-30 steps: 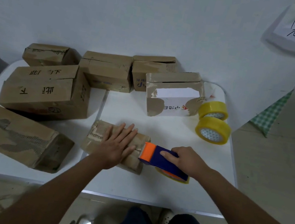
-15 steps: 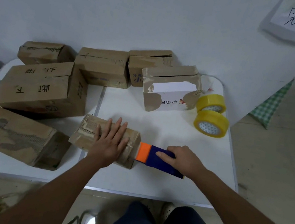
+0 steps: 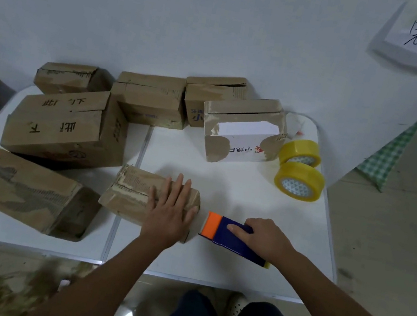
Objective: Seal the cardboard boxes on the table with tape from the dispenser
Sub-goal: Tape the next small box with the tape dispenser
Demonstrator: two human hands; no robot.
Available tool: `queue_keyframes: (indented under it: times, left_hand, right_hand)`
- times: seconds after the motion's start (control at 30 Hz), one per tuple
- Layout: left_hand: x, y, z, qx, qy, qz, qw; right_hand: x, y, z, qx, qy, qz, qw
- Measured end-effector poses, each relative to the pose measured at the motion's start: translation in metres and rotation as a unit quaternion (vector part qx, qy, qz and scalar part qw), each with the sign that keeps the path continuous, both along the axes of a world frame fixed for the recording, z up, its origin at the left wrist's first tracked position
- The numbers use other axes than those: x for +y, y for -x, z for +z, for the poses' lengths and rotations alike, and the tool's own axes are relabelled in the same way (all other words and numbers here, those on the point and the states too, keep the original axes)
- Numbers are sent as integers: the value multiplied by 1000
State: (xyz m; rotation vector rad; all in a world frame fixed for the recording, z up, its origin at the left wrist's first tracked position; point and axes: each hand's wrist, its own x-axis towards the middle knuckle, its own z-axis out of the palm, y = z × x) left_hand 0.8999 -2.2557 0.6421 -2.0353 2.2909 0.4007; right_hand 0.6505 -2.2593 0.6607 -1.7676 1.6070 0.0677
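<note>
Small cardboard box (image 3: 135,195) sits under flat, straight left hand (image 3: 169,213) fingers, pressing down. Right hand (image 3: 265,237) grasps tape dispenser (image 3: 227,234), just off the left fingertips, apart from the box. Seal progress unclear; 7 other boxes (image 3: 65,131) likely pending.

Blue-and-orange dispenser (image 3: 230,237), brown boxes (image 3: 63,130), yellow tape rolls (image 3: 299,181), white table (image 3: 224,188).

Dim, soft light; wide-angle edge warp.
</note>
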Motion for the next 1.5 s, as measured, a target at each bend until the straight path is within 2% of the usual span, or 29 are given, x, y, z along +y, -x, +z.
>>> queue_keyframes:
  times: [0.27,0.4,0.6,0.83,1.2,1.5]
  left_hand:
    - [-4,-6,-5,-22,-14,5,1000]
    - [-5,-7,-4,-7,-15,-3,1000]
    - [-4,-6,-3,-9,-8,-4,1000]
    - [-1,-3,-4,-14,21,12,1000]
    - [1,1,-9,-12,40,19,999]
    - [-1,-1,-9,-28,29,9,999]
  right_hand:
    - [5,18,10,-50,-6,-9,999]
    - [9,27,13,-39,27,9,999]
    - [11,42,15,-25,21,7,999]
    - [4,21,20,-6,-40,39,998]
    - [-2,-43,17,96,10,42,994]
    - [-20,-56,15,90,-19,19,996]
